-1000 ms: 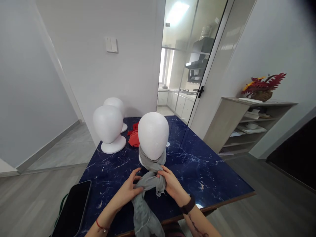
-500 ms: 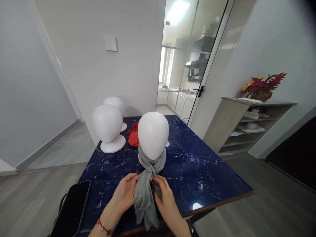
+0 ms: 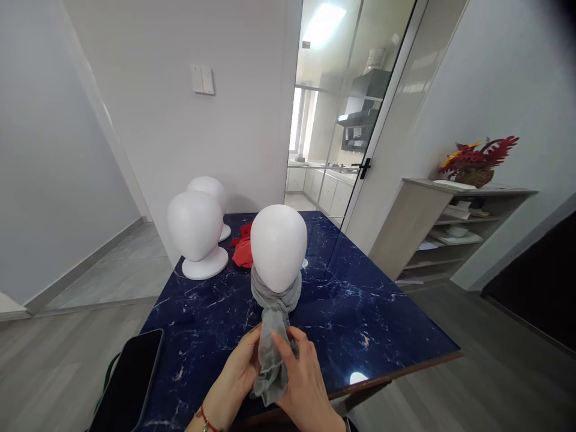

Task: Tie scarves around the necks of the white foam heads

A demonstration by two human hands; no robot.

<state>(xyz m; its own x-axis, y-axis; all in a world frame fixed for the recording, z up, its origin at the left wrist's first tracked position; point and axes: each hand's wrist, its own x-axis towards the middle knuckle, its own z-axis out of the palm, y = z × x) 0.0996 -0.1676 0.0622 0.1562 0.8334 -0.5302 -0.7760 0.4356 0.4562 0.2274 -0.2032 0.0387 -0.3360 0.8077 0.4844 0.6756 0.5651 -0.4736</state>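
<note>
A grey scarf is wrapped round the neck of a white mannequin head, its loose ends hanging toward me at the table's front edge. My left hand holds the scarf's hanging part from the left, fingers partly behind the cloth. On the right side, my right hand grips the same part, with a finger lying across its front. The cloth hides some fingertips of both hands.
Two more white mannequin heads stand at the left back. Red cloth lies behind the scarfed head. A black phone rests at the left edge of the dark blue marbled table. A shelf stands beyond, right.
My right hand has shifted onto the front of the hanging scarf. The left hand has moved slightly right. The hanging cloth is gathered narrower between the hands.
</note>
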